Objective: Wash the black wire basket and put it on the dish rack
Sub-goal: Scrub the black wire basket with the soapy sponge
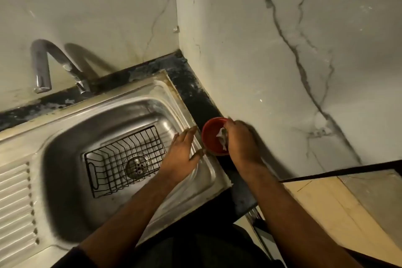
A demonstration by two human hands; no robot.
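The black wire basket (pixel 121 159) lies upright in the steel sink (pixel 65 137), over the drain. My left hand (pixel 182 152) hovers over the sink's right side, just right of the basket, fingers apart and holding nothing. My right hand (pixel 239 141) reaches into a red bowl (pixel 212 137) on the dark ledge beside the sink, with its fingers closed on a pale scrubbing pad (pixel 221 140).
A chrome tap (pixel 43 65) arches over the sink's back left; no water runs from it. A ribbed drainboard (pixel 15 202) lies left of the basin. Marble-patterned walls meet in a corner behind. A wooden surface (pixel 326 206) is at the lower right.
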